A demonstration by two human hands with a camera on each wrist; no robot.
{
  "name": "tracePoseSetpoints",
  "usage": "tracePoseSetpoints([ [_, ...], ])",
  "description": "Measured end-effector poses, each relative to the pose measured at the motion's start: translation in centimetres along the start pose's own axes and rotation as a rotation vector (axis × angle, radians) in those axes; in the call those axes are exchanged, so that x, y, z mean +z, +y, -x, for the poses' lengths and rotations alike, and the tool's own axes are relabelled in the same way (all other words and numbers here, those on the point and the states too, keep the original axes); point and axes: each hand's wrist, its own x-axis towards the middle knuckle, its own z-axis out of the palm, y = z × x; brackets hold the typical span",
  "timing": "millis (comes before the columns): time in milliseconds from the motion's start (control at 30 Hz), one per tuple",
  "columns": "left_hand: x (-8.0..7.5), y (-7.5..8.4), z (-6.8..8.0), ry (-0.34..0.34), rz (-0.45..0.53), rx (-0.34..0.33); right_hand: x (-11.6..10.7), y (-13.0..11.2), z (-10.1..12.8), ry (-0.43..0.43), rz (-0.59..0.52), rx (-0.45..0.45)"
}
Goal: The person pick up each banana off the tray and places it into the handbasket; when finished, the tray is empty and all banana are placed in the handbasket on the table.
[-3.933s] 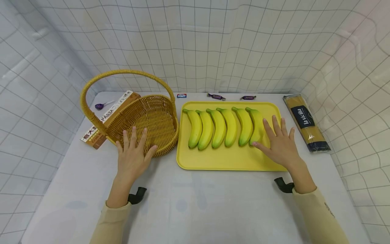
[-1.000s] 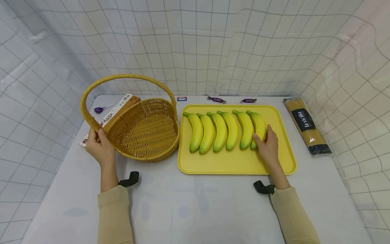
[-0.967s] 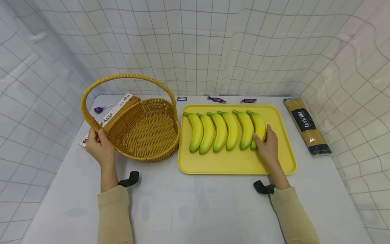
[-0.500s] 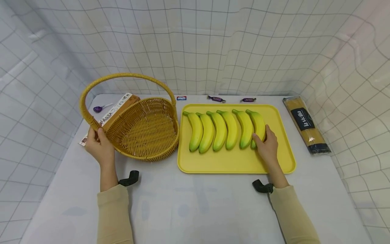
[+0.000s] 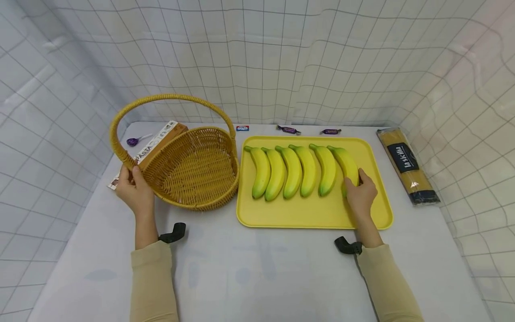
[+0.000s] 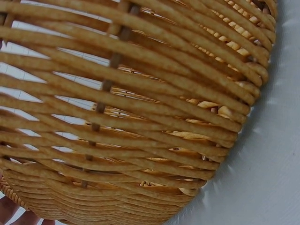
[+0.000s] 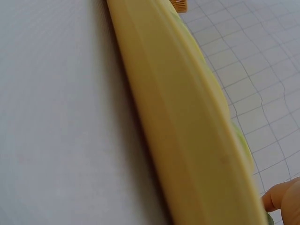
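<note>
In the head view my left hand (image 5: 137, 190) holds the base of the arched handle of a wicker basket (image 5: 197, 172), thumb and fingers at the rim. The left wrist view is filled by the woven basket wall (image 6: 131, 103), with fingertips at its lower left corner. My right hand (image 5: 361, 193) grips the rightmost banana (image 5: 345, 161) on a yellow tray (image 5: 289, 217), thumb on one side and fingers on the other. Several more bananas (image 5: 293, 172) lie side by side to its left. The tray's edge (image 7: 187, 112) hides most of the right hand in the right wrist view.
Behind the basket lie a pasta box (image 5: 154, 145) and a purple lollipop (image 5: 132, 141). Two purple-wrapped candies (image 5: 289, 130) and a small blue-red wrapped piece (image 5: 242, 128) sit beyond the tray. A spaghetti pack (image 5: 406, 163) lies to its right. White gridded sheets surround the table.
Both hands first hovered with spread fingers, then the left took the basket and the right reached the last banana. In the last half second that banana has shifted slightly right, away from its neighbour.
</note>
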Motion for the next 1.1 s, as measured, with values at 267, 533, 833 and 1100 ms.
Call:
tracePoseSetpoints([
  [267, -0.2, -0.7, -0.3, -0.024, 0.012, -0.006, -0.4, -0.3, 0.1, 0.045, -0.061, 0.054],
  [533, -0.1, -1.1, -0.4, -0.024, -0.010, 0.002, -1.7, -2.7, 1.5, 0.014, -0.097, 0.031],
  [833, -0.2, -1.1, -0.3, -0.018, 0.002, 0.010, -1.6, -6.7, 3.3, -0.063, -0.127, -0.101],
  [1100, -0.1, -1.1, -0.4, -0.029, 0.012, 0.017, -0.3, -9.9, 5.8, -0.199, -0.201, -0.287],
])
